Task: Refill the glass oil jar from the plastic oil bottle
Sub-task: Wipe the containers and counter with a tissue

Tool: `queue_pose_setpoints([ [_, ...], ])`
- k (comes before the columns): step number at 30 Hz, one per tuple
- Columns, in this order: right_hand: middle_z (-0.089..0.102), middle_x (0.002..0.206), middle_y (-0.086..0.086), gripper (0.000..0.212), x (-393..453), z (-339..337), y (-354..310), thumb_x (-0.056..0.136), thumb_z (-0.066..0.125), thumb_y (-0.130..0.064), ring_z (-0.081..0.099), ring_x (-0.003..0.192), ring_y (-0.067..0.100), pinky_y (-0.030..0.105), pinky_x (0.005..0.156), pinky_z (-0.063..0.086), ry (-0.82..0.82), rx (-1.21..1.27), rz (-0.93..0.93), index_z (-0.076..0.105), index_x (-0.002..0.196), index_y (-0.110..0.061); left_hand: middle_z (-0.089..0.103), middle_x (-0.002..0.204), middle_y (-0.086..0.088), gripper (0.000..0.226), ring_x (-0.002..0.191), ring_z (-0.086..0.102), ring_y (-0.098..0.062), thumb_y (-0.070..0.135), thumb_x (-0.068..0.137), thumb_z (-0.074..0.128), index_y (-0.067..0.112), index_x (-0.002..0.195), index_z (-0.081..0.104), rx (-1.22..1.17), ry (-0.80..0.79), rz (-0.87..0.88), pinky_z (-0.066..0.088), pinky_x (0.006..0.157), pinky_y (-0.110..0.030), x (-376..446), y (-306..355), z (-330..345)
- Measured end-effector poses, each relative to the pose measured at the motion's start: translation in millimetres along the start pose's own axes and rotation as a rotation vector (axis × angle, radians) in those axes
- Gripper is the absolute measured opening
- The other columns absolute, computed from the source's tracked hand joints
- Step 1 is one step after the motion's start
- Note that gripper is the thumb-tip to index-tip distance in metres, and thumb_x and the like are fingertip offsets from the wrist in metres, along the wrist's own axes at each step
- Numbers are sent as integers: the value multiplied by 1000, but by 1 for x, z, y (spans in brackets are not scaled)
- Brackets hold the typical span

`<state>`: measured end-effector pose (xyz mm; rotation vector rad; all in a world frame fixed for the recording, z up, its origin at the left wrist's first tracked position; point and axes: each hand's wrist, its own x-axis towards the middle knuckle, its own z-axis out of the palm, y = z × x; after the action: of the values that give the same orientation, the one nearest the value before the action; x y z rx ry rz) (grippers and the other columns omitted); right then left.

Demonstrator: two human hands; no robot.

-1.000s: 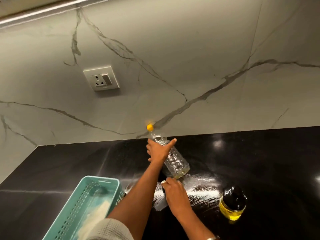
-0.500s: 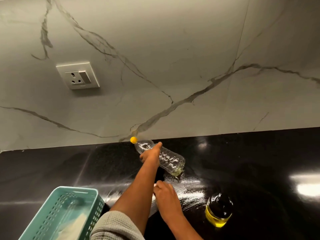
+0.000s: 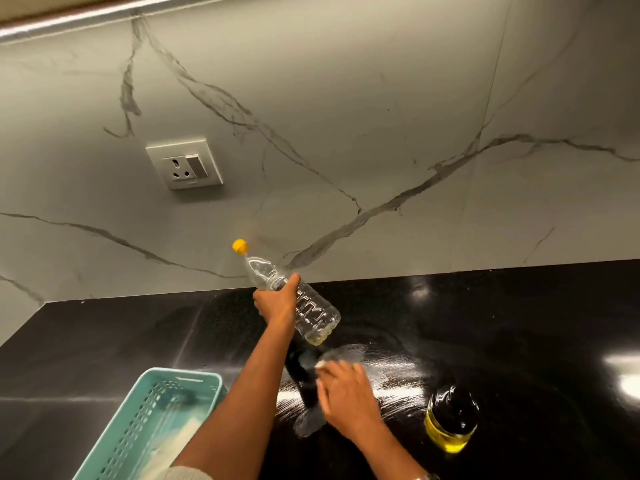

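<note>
- Head view: left hand [image 3: 277,303] grips the plastic oil bottle [image 3: 294,299], tilted, above the black counter [image 3: 519,323].
- Right hand [image 3: 346,393] is blurred, palm down; grip unclear.
- Glass oil jar [image 3: 450,419] stands right of the bottle, apart.
- Teal basket [image 3: 145,427] sits left of the bottle.

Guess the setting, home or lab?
Likely a home kitchen: glossy black countertop against a marble-look backsplash with a wall socket, and a jar of yellow oil on the counter.

one clear ribbed plastic bottle with a yellow cap [image 3: 304,306] is counted at the far centre, one glass jar of yellow oil [image 3: 450,419] near right, one teal slotted plastic basket [image 3: 152,420] near left, one white wall socket [image 3: 184,164] far left, and two bare hands.
</note>
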<state>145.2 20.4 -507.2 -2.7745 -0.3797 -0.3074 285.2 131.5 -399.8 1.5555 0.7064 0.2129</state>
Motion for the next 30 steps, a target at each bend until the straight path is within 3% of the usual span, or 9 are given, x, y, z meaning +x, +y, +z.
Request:
queue_pose_setpoints([
  [3,62,94,-9,29,0,-9,30,89,47,-32,54,76,10,30,67,45,53,-72,286,73,97,-20,52,116,-8,84,100,60,-26,51,46,80,20,114,41,10,-49,136,53,89,-49,-5,3,-6],
  [6,50,128,-1,44,16,-12,26,97,39,-35,49,109,18,39,90,39,-64,-45,383,50,133,-12,46,120,-6,71,108,55,-25,38,60,85,24,113,39,-11,-69,266,50,95,-47,-15,2,-12],
  [10,36,141,3,50,24,-3,-37,99,27,-40,37,125,24,47,105,28,-210,100,106,34,141,-14,45,125,-6,78,111,54,-24,36,60,87,29,118,36,-52,-104,383,50,97,-47,-20,-1,-21],
  [14,43,139,1,46,3,-4,-41,99,26,-36,38,126,22,50,109,25,-258,98,-159,41,137,-16,44,128,-3,90,116,53,-23,49,51,86,35,125,36,-30,-119,470,52,96,-45,-27,0,-33],
  [20,46,135,-5,45,28,-23,35,99,29,-38,40,117,21,43,95,31,-86,-78,429,42,138,-20,45,128,-6,91,116,54,-23,40,54,89,28,129,37,-43,-116,513,51,97,-46,-34,-1,-55],
  [22,40,140,-3,48,41,-19,11,98,30,-42,36,124,24,46,100,29,-179,0,377,38,140,-18,46,127,-8,87,115,55,-23,28,60,90,22,130,38,-43,-116,538,52,97,-43,-36,-4,-63],
  [26,32,149,2,51,35,-5,-61,99,27,-44,23,139,29,53,110,18,-392,130,5,36,143,-19,48,127,-9,84,114,57,-21,19,64,89,22,131,37,-56,-113,568,53,95,-37,-37,-4,-76],
  [28,31,151,-3,50,28,-5,-64,100,26,-41,22,139,29,54,111,15,-400,124,-109,33,145,-22,48,127,-8,84,113,57,-20,19,64,88,24,130,36,-56,-113,570,53,95,-39,-38,-3,-80],
  [30,32,151,-7,48,23,-12,-40,101,24,-40,23,139,26,53,112,14,-333,66,-31,31,146,-25,48,127,-10,82,113,57,-21,18,65,88,25,128,36,-68,-122,574,54,91,-34,-40,-2,-80],
])
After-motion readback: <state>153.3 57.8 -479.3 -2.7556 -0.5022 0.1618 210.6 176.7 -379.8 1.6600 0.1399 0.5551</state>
